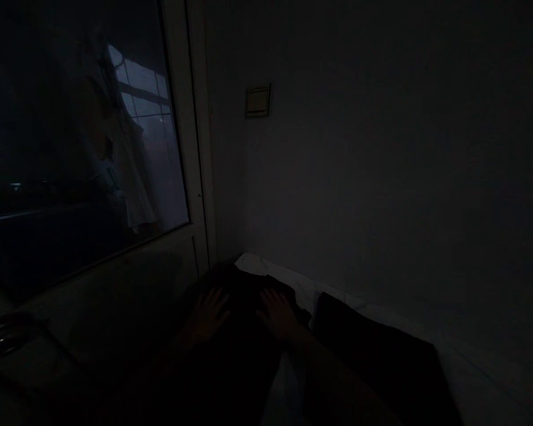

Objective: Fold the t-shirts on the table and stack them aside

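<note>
Cloth (244, 307) under hands (208, 313) (278, 313), white sheet (293, 284), dim wall (359, 148).

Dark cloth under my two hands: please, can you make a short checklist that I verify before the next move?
1. Left hand lies flat on the dark cloth, fingers spread: ok.
2. Right hand lies flat on the cloth, fingers spread: ok.
3. Light on the cloth: not ok, the room is very dim.
4. Cloth free of wrinkles: cannot tell, too dark.
5. Dark cushion apart from the cloth: cannot tell.
</note>
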Motion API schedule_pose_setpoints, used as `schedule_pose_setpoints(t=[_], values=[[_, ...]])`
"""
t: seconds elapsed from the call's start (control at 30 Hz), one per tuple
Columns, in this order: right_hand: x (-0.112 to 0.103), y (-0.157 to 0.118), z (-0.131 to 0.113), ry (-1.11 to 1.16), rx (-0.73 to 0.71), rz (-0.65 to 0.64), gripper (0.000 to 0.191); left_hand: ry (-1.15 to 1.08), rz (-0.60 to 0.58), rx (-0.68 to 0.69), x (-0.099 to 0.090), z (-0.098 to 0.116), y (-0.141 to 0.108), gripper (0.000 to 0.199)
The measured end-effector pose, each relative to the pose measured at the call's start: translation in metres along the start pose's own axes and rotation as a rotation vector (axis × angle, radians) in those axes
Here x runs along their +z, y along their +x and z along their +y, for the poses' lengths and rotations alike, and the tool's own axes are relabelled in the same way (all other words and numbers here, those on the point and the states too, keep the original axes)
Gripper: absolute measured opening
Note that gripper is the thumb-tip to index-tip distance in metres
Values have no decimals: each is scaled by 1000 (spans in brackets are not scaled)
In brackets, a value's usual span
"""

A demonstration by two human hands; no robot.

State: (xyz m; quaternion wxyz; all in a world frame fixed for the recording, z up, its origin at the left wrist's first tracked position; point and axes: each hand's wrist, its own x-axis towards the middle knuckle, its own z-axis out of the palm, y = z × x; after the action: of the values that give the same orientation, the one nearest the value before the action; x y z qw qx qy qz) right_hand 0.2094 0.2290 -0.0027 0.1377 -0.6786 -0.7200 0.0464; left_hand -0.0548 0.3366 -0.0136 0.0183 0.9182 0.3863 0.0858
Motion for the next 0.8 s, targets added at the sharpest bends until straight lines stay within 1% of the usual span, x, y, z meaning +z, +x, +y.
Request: schedule_pose_setpoints(t=[0.07, 0.13, 0.2, 0.23, 0.3, 0.37, 0.43, 0.53, 0.6, 0.67, 0.73, 0.8], values=[[-11, -7, -4, 64, 22, 69, 58, 19, 75, 6, 3, -4, -1, 55], [-20, -27, -4, 125, 48, 197, 55, 27, 182, 25, 7, -6, -4, 52], [-25, -62, 5, 156, 64, 332, 53, 11, 282, 64, 10, -2, -7, 51], [-28, -83, 13, 158, 70, 381, 53, -6, 316, 87, 10, 4, -9, 50], [-35, -131, 38, 141, 111, 436, 51, -53, 344, 145, 6, 27, -9, 50], [-48, -177, 72, 109, 211, 462, 49, -117, 329, 216, -2, 64, -2, 51], [-66, -217, 110, 69, 371, 477, 48, -187, 264, 286, -11, 110, 11, 50], [-96, -258, 157, -25, 652, 475, 47, -250, 138, 358, -20, 183, 41, 47], [-113, -274, 176, -84, 770, 459, 47, -252, 101, 399, -22, 228, 65, 47], [-124, -281, 185, -114, 809, 451, 47, -238, 102, 438, -22, 268, 88, 49], [-128, -280, 188, -120, 805, 459, 48, -215, 106, 452, -22, 300, 110, 52], [-124, -276, 187, -139, 785, 435, 54, -187, 114, 442, -19, 324, 125, 54]])
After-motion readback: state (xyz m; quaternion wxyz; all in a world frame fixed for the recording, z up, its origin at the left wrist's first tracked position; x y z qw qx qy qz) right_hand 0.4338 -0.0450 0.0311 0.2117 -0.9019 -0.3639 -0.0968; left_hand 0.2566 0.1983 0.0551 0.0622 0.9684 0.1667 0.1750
